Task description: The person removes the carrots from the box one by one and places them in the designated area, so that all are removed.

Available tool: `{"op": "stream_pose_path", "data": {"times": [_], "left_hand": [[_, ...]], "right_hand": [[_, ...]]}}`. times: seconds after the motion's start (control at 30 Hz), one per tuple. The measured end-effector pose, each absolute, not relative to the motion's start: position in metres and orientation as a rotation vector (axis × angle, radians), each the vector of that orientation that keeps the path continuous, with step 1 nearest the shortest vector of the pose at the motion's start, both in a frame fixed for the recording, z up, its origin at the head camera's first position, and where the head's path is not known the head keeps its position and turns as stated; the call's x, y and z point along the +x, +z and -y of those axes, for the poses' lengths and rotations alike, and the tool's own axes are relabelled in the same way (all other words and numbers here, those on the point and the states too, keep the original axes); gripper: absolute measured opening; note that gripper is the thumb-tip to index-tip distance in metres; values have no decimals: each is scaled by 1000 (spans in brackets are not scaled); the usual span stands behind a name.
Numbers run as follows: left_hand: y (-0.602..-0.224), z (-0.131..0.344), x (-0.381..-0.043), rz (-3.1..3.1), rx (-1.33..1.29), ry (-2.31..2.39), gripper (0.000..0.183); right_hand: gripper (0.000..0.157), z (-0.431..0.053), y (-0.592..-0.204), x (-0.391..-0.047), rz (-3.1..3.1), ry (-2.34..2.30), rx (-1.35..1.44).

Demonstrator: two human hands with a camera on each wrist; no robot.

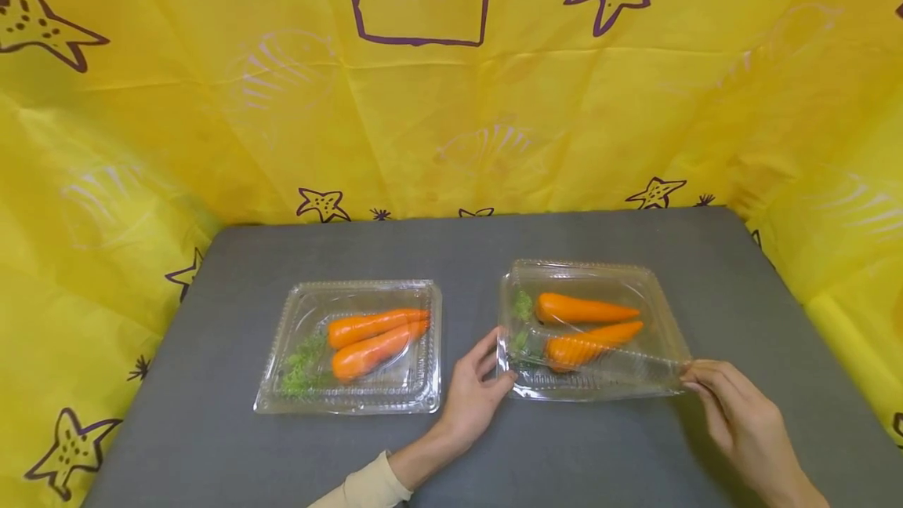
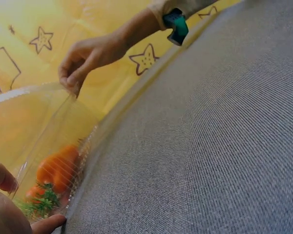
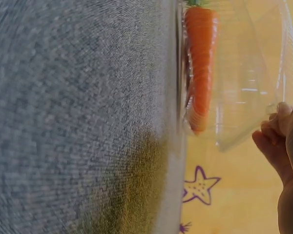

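A clear plastic clamshell container (image 1: 600, 393) lies on the grey table, two carrots (image 1: 589, 309) with green tops inside. Its lid (image 1: 652, 296) is tilted up at the right side. My right hand (image 1: 748, 422) pinches the lid's near right corner between thumb and fingers; the right wrist view shows this lid corner (image 3: 271, 109) raised above the base. At the container's left side, my left hand (image 1: 471, 394) holds the edge, thumb at the near corner and fingers further back. In the left wrist view, its thumb (image 2: 50, 224) sits low by the table.
Left of my left hand stands a second clear clamshell container (image 1: 282, 343), its lid down over two carrots (image 1: 377, 326) with green tops. Yellow cloth (image 1: 423, 124) with starfish and fish drawings hangs behind the grey table (image 1: 212, 445) and along both sides.
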State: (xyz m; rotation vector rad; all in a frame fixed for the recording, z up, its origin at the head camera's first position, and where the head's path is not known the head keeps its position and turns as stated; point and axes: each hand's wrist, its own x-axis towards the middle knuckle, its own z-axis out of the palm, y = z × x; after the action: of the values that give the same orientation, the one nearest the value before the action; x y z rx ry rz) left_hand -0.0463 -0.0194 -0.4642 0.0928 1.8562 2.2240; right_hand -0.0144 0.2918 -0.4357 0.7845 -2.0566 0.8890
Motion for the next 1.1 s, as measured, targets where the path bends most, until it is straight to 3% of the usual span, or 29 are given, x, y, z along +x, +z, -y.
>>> {"op": "stream_pose_path", "data": {"times": [0.4, 1.1], "left_hand": [[-461, 24, -46, -1819, 45, 2268, 62], [-464, 24, -38, -1919, -13, 2209, 56]], "right_hand": [[31, -294, -411, -18, 2024, 978, 798], [37, -291, -367, -42, 1951, 1057, 760]]}}
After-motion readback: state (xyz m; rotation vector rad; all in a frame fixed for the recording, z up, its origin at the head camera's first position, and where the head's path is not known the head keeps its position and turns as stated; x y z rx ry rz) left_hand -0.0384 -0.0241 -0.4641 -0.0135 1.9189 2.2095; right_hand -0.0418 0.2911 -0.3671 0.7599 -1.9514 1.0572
